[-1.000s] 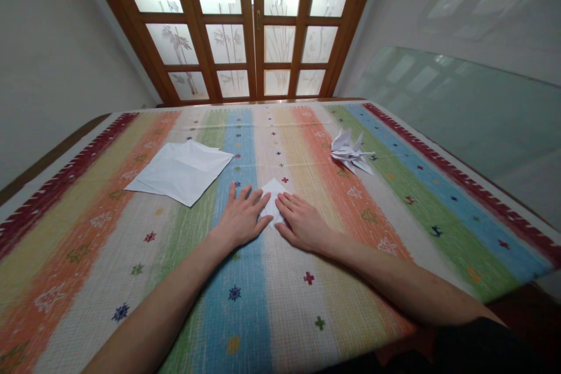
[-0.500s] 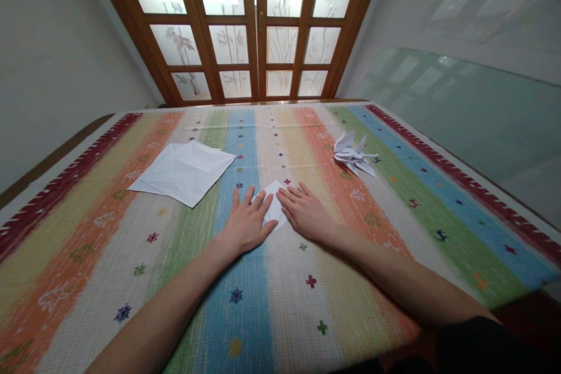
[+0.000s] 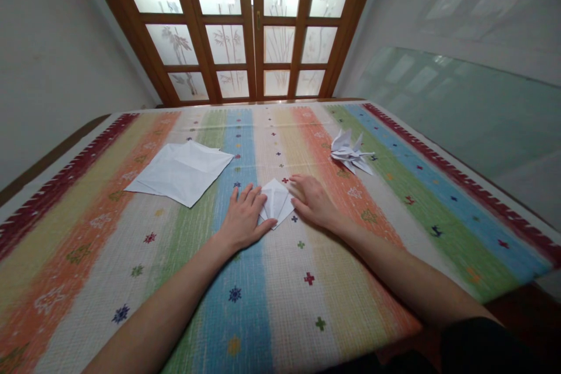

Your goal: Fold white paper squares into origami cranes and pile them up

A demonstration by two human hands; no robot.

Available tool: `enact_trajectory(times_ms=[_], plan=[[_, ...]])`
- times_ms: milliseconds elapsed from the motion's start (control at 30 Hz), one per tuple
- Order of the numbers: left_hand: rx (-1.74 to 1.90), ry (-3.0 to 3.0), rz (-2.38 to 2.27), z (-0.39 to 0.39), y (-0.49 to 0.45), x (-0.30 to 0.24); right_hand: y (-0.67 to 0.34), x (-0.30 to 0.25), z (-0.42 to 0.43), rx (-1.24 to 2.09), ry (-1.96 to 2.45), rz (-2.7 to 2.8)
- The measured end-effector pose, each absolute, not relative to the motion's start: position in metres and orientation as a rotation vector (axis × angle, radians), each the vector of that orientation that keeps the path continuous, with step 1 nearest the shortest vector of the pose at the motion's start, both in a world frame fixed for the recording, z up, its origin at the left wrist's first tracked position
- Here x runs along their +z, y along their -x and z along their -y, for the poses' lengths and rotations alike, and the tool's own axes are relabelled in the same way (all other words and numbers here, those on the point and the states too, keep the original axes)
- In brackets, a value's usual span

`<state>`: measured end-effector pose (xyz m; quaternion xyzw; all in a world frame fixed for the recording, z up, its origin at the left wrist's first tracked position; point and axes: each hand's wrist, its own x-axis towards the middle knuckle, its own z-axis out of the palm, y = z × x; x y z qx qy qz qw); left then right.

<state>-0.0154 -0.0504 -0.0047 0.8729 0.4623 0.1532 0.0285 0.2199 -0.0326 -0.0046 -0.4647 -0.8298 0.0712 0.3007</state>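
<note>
A small piece of white paper (image 3: 277, 201), folded into a diamond with crease lines showing, lies flat between my two hands. My left hand (image 3: 243, 213) rests on its left edge, fingers stretched out and thumb by the bottom corner. At the right corner of the folded paper is my right hand (image 3: 316, 201), its fingers slightly bent and apart from the thumb. Nothing shows between those fingers; whether the thumb touches the paper I cannot tell.
White paper sheets (image 3: 182, 172) lie overlapped at the left. Folded white paper cranes (image 3: 350, 155) sit close together at the right. A striped, patterned tablecloth (image 3: 289, 327) covers the table. Beyond the far edge stand wood-framed glass doors (image 3: 254, 58).
My right hand has moved off the paper to the right, uncovering its creased middle and right corner. My left hand stays on the left edge, a little further left.
</note>
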Motion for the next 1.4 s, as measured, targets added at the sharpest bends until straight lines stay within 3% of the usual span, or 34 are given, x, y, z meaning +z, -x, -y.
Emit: enact_trajectory(times_ms=[133, 333, 700, 1133, 1400], plan=[[0.534, -2.689, -1.403, 0.048, 0.016, -0.005, -0.214, -0.006, 0.034, 0.365, 1.015, 2.321], [0.363, -2.616, -1.358, 0.045, 0.014, -0.005, -0.206, -0.004, 0.030, 0.514, 1.045, 2.365], [0.537, -2.584, -1.384, 0.037, 0.027, 0.003, -0.228, -0.006, 0.016, -0.068, 0.930, 2.532], [0.438, -2.676, -1.165, 0.033, 0.024, -0.002, -0.234, 0.007, 0.031, 0.298, 1.095, 2.562], [0.468, -2.691, -1.154, 0.033, 0.024, -0.005, -0.234, 0.003, 0.030, 0.106, 0.983, 2.487]])
